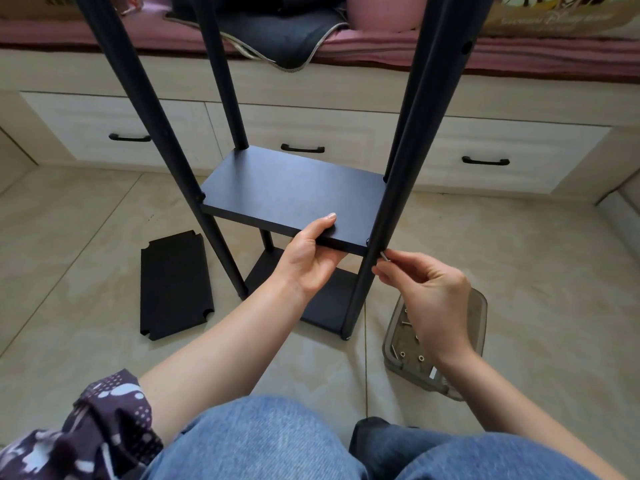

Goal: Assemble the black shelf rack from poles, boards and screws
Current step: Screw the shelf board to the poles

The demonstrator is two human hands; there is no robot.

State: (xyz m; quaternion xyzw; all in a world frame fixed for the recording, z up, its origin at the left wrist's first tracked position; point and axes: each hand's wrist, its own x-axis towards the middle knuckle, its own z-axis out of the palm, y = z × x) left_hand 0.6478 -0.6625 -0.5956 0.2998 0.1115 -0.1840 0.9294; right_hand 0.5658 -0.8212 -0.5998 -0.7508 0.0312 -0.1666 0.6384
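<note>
Four black poles, two boards

Beige tile floor, white drawers w/ blk handles.

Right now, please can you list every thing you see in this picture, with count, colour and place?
poles: four, black, upright at the board corners
fitted boards: two, black, one at mid height, one low near the floor
spare board: one, black, flat on the floor, left of the rack
screw: one, silver, at the near right pole
tray: one, clear grey, on the floor at right, holds screws
drawers: three, cream, black handles, behind
cushion: pink, on top of the drawers
left hand: grips the mid board's front edge
right hand: pinches the screw
</note>
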